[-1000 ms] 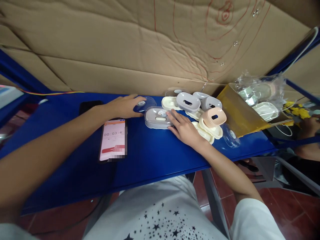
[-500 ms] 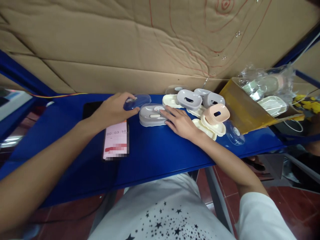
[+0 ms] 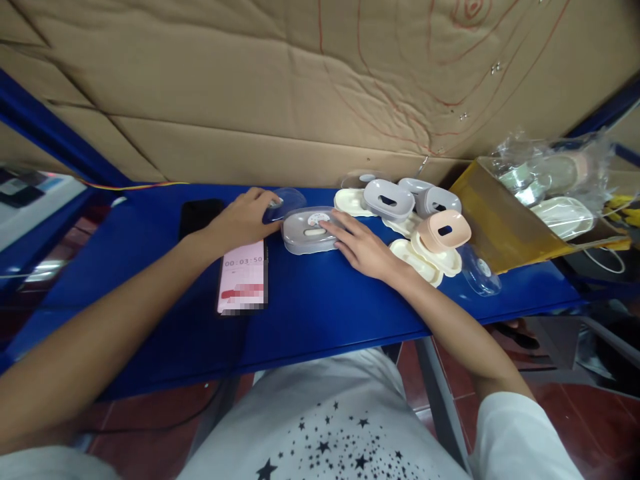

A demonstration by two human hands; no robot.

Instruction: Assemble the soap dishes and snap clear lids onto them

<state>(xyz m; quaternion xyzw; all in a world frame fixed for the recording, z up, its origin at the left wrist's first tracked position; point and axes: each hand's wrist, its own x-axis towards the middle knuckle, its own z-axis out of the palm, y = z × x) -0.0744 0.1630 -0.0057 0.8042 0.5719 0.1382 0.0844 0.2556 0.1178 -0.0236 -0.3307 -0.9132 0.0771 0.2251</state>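
Note:
A grey soap box (image 3: pixel 295 241) under a clear lid with a round white sticker lies on the blue table. My right hand (image 3: pixel 364 248) rests its fingertips on the lid's right side, fingers stretched. My left hand (image 3: pixel 240 219) is spread, its thumb tip close to the box's left end. Its fingertips are at the near end of a loose clear lid (image 3: pixel 291 199) behind the box; whether they grip it is hard to see. To the right lie grey soap box shells (image 3: pixel 376 191), a peach shell (image 3: pixel 459 225) and cream trays (image 3: pixel 417 267).
A phone showing a timer (image 3: pixel 243 280) lies below my left hand, with a dark flat object (image 3: pixel 193 217) behind it. Another clear lid (image 3: pixel 481 273) is at the right. A cardboard box (image 3: pixel 493 233) with bagged parts stands there. Cardboard (image 3: pixel 225 120) walls the back.
The view has shifted slightly, so the things on the table appear farther right. My left hand covers more of the loose lid's near end. My right hand stays on the boxed lid.

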